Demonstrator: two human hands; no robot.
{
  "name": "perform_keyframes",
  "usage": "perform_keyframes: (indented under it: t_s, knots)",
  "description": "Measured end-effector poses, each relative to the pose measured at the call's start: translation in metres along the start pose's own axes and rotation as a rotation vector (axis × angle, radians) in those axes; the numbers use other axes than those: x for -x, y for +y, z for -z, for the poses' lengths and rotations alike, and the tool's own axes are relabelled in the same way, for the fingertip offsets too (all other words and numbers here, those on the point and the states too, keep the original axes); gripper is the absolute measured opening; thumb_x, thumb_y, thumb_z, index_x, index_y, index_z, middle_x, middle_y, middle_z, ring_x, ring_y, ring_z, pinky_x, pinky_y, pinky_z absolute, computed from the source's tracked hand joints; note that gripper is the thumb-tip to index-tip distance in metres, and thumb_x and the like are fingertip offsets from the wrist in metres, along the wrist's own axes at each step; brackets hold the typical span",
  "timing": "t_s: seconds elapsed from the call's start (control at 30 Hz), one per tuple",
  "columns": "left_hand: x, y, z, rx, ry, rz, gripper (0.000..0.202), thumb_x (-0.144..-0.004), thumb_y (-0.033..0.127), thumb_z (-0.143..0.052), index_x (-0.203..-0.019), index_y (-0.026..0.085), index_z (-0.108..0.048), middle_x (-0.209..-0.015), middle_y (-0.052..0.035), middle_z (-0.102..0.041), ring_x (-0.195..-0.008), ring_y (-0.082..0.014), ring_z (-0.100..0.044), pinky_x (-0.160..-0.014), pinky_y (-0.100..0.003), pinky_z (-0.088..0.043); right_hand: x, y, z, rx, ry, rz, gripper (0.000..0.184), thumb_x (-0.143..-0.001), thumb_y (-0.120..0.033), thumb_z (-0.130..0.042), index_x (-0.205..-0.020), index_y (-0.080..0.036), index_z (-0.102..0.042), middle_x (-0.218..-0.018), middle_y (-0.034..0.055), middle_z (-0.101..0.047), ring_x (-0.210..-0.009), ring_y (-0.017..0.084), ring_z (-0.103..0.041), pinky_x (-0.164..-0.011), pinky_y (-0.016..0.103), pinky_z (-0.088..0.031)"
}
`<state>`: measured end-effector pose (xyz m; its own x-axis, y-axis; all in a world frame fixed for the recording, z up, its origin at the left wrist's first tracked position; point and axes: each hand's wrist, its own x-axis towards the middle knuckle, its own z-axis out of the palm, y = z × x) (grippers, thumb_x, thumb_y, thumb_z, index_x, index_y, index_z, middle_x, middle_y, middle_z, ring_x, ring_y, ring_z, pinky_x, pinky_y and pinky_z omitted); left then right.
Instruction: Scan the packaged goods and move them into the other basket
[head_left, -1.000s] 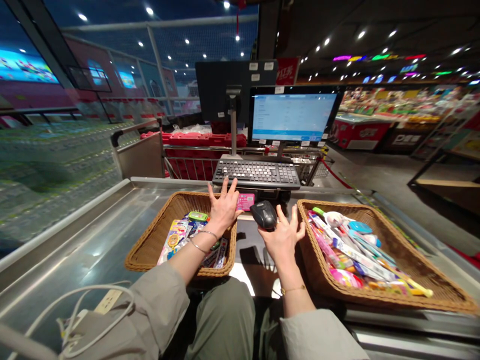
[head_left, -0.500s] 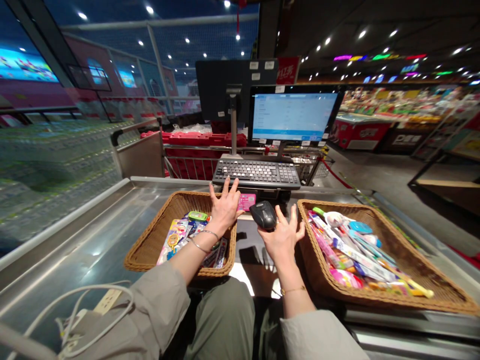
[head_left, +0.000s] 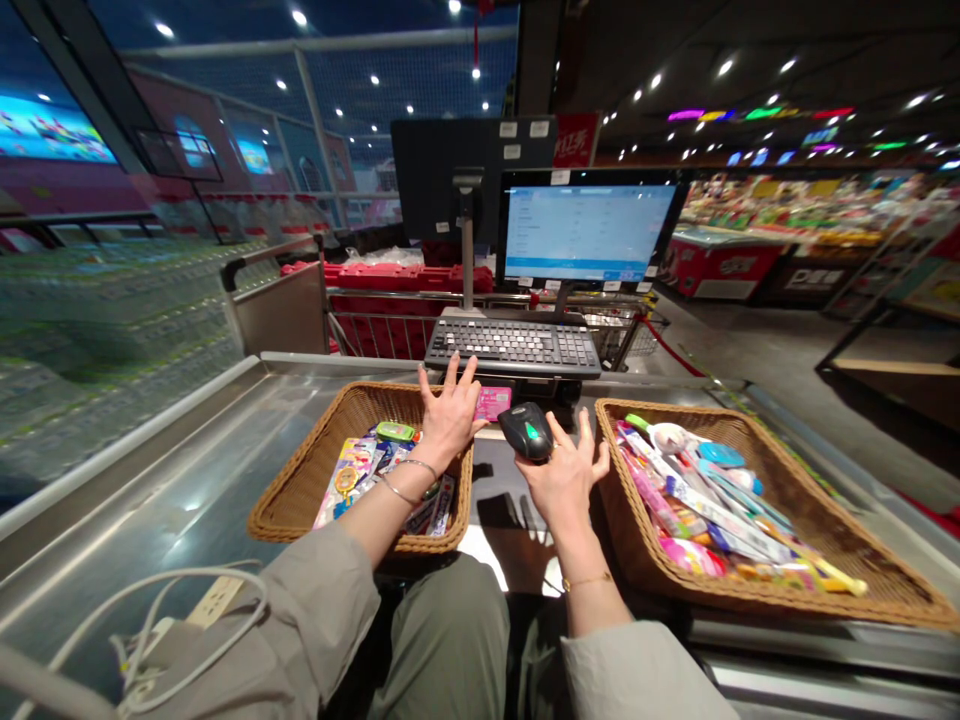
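Observation:
A small pink packet [head_left: 493, 403] with a pale printed patch shows beside the thumb and bent index finger of my left hand [head_left: 450, 420]; they appear to pinch its left edge. That hand's other fingers spread toward the keyboard [head_left: 514, 345]. My right hand [head_left: 564, 470] grips a black barcode scanner [head_left: 527, 432], its handle hidden in the palm, with some fingers spread. A green light glows on the scanner's top. The scanner head faces the packet, a little apart from it.
A wicker basket [head_left: 289, 490] with packaged small goods stands under my left forearm. Another wicker basket [head_left: 862, 530] at right holds toothbrush-like packs and colourful items. A lit monitor [head_left: 589, 232] stands behind the keyboard. White cables [head_left: 187, 580] lie at lower left on the metal counter [head_left: 180, 500].
The green light on top of the scanner has come on. Both hands and the pink packet stay almost where they were.

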<state>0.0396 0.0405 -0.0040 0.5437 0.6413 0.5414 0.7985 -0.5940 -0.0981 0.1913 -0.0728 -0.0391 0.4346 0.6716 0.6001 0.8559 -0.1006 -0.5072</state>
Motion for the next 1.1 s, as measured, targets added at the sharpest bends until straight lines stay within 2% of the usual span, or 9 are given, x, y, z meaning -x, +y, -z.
perform_keyframes:
  t_s: [0.3, 0.6, 0.8, 1.1]
  knots:
    - [-0.001, 0.001, 0.007, 0.000, -0.001, 0.013, 0.050, -0.080, 0.037, -0.076, -0.125, 0.022, -0.061, -0.163, -0.0110, -0.023, -0.153, -0.0394, -0.003, -0.112, -0.078, 0.014, 0.000, -0.004, 0.007, 0.106, -0.002, -0.014, 0.026, -0.079, -0.042, -0.061, -0.087, -0.022, -0.074, -0.143, 0.0091, -0.057, -0.148, 0.038, -0.022, -0.111, 0.065, -0.017]
    - [-0.003, 0.012, 0.014, -0.001, 0.050, -0.006, 0.051, -0.079, 0.038, -0.078, -0.124, 0.023, -0.061, -0.163, -0.0095, -0.024, -0.154, -0.0384, -0.002, -0.113, -0.078, 0.013, -0.004, 0.003, 0.024, 0.161, 0.108, -0.045, 0.030, -0.078, -0.044, -0.062, -0.088, -0.019, -0.076, -0.144, 0.0118, -0.056, -0.148, 0.041, -0.021, -0.110, 0.065, -0.018]
    - [-0.011, 0.028, 0.018, 0.023, 0.074, -0.033, 0.055, -0.076, 0.042, -0.080, -0.125, 0.023, -0.061, -0.164, -0.0087, -0.020, -0.153, -0.0379, 0.003, -0.113, -0.078, 0.014, -0.008, 0.007, 0.044, 0.182, 0.163, -0.086, 0.029, -0.078, -0.044, -0.064, -0.087, -0.018, -0.076, -0.143, 0.0112, -0.057, -0.148, 0.040, -0.019, -0.109, 0.061, -0.023]
    - [-0.030, 0.071, 0.020, 0.073, 0.101, -0.077, 0.055, -0.079, 0.045, -0.077, -0.126, 0.022, -0.061, -0.163, -0.0101, -0.026, -0.154, -0.0384, -0.007, -0.115, -0.075, 0.014, -0.023, 0.030, 0.076, 0.207, 0.260, -0.173, 0.035, -0.078, -0.045, -0.063, -0.093, -0.016, -0.076, -0.135, 0.0162, -0.062, -0.144, 0.040, -0.024, -0.111, 0.057, -0.021]
